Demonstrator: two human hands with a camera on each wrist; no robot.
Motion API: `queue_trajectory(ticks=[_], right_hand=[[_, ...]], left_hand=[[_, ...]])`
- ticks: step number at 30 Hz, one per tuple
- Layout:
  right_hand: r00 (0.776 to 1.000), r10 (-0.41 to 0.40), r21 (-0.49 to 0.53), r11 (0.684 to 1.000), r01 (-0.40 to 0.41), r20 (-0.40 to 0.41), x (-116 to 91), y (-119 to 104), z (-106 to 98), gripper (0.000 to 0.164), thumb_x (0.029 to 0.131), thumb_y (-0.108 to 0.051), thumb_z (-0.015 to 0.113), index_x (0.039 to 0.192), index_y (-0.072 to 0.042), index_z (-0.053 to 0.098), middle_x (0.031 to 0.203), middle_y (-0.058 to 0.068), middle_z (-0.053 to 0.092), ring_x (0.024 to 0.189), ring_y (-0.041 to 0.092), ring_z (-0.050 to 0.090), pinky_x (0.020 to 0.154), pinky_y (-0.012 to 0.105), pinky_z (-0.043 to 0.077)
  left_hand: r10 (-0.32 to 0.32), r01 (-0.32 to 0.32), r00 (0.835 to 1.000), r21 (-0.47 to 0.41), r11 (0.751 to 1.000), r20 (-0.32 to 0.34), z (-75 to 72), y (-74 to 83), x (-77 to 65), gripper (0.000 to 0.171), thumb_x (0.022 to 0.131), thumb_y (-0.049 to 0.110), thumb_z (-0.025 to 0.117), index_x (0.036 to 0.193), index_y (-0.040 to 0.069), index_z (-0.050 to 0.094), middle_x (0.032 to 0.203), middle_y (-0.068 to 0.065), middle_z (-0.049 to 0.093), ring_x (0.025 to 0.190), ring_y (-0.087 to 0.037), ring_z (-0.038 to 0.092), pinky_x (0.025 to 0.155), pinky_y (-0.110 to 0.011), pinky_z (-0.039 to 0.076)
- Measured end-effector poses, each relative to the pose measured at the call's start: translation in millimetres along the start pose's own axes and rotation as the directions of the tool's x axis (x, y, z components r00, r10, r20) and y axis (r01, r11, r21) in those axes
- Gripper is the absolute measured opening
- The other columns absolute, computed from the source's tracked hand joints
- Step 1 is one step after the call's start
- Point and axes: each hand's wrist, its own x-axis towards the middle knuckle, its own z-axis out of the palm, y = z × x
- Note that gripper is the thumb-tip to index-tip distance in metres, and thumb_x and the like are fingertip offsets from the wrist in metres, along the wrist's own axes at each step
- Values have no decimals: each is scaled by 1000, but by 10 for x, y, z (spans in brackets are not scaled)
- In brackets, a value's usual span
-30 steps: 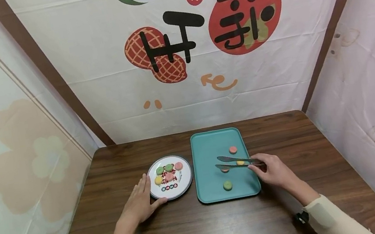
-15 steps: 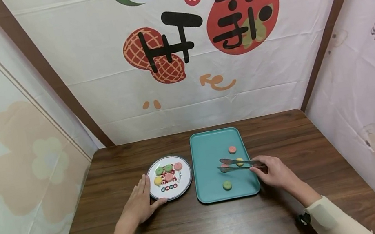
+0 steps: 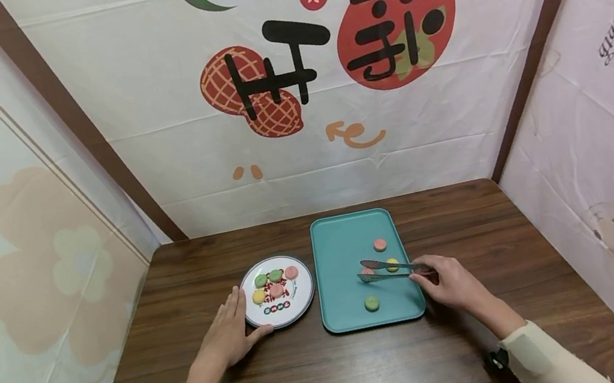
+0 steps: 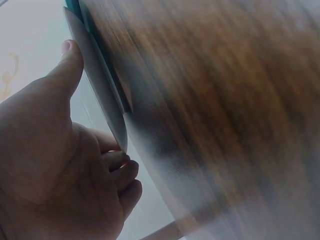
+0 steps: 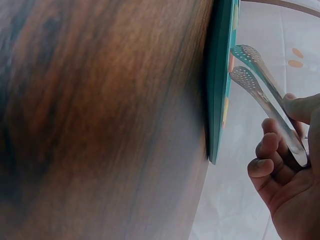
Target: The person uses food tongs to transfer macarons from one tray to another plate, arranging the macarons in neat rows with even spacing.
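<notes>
My right hand (image 3: pixel 446 280) holds metal tongs (image 5: pixel 244 77) by their bent end, low over the teal tray (image 3: pixel 337 247). The perforated tips stand apart on either side of a pink macaron (image 3: pixel 367 272). Beyond the tongs' arms lies a yellow macaron (image 3: pixel 392 265); a second pink macaron (image 3: pixel 380 245) is farther back, and a green macaron (image 3: pixel 371 303) sits nearer me. My left hand (image 3: pixel 223 331), fingers extended and thumb spread, touches the left rim of a white plate (image 3: pixel 302 307). Several macarons in green, pink and yellow lie on that plate.
Plate and tray stand side by side on a dark wooden table (image 3: pixel 338 376), a narrow gap between them. A printed white cloth wall (image 3: pixel 164 141) rises behind the table's back edge, with more cloth at left and right.
The tongs have come slightly toward me and lower, so their tips now straddle the pink macaron that lay beside the near arm. My left hand stays at the plate.
</notes>
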Motion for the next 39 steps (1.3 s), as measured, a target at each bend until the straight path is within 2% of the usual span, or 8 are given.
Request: queue_trajectory(ticks=[15,27,39], right_hand=[[1000,-5,20,1000,5,7,16,60,31,26,99,-15,81,118,2,76,95,0,75,76,0,64,64,25,60],[1000,-11,39,999,11,2,64,21,49,27,100,-16,80,119,2,76,91,-3,71,71,0,58,62,24,57],[999,-44,78,996,45,-19,132,-37,108,27,98,-12,81,119,5,75,93,1,73,71,0,59,60,23,58]], left_hand=[[-17,17,1000,4,1000,2,29,8,4,112,100,64,66,165,-14,19,173,-36,15,158,-53,22,130,-62,23],[-21,21,1000,2,1000,3,9,12,9,111,100,63,67,165,-14,19,173,-35,15,158,-53,22,131,-62,22],[-28,28,1000,-11,1000,14,-3,29,-4,111,100,62,67,165,-13,18,173,-35,14,159,-53,22,131,-62,22]])
